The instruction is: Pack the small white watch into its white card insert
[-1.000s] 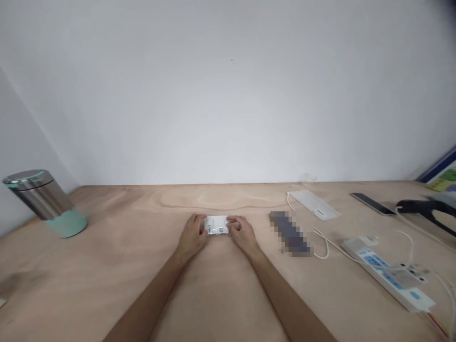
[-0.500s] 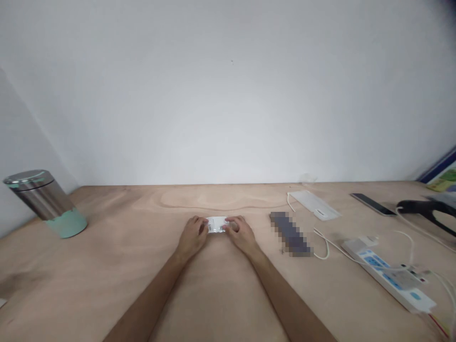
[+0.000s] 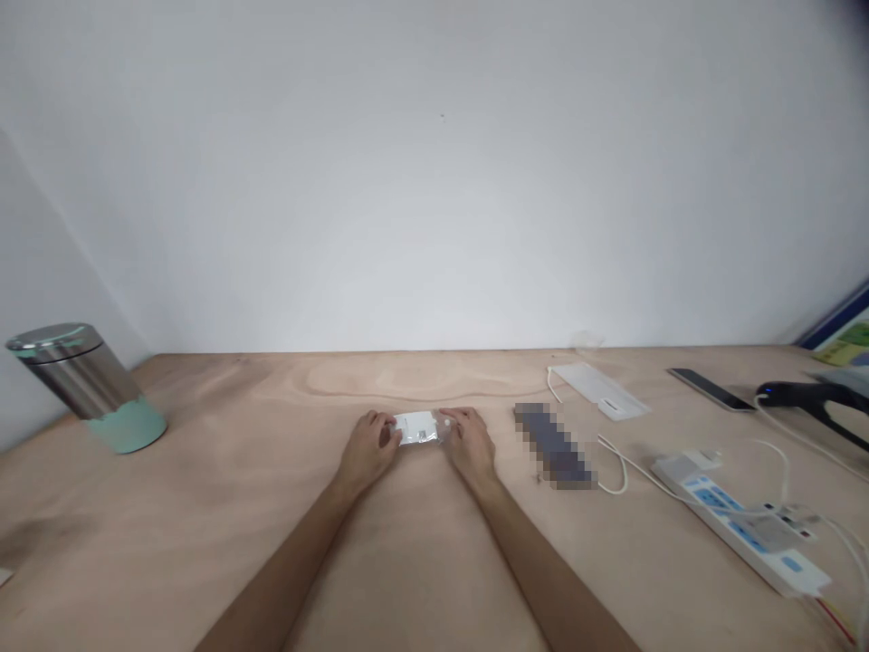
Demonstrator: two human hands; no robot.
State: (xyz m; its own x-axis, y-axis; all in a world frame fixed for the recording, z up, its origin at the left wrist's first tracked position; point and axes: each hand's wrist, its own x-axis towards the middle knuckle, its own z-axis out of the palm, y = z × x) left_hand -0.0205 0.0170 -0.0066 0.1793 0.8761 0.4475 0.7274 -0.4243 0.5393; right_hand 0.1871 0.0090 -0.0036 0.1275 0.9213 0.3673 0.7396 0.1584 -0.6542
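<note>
A small white packet with clear, shiny plastic edges lies between my hands on the wooden table. My left hand has its thumb and fingers closed on the packet's left end. At the right end, my right hand pinches the clear plastic edge with bent fingers. The packet's outer ends are partly covered by the fingertips.
A steel and mint-green tumbler stands at the left. To the right are a pixelated dark object, a translucent pouch, a dark phone, a black-handled object and a white power strip with cables.
My right hand has shifted slightly to the right, and its fingers sit nearer the packet's clear edge. More of the white packet shows. My left hand has barely moved.
</note>
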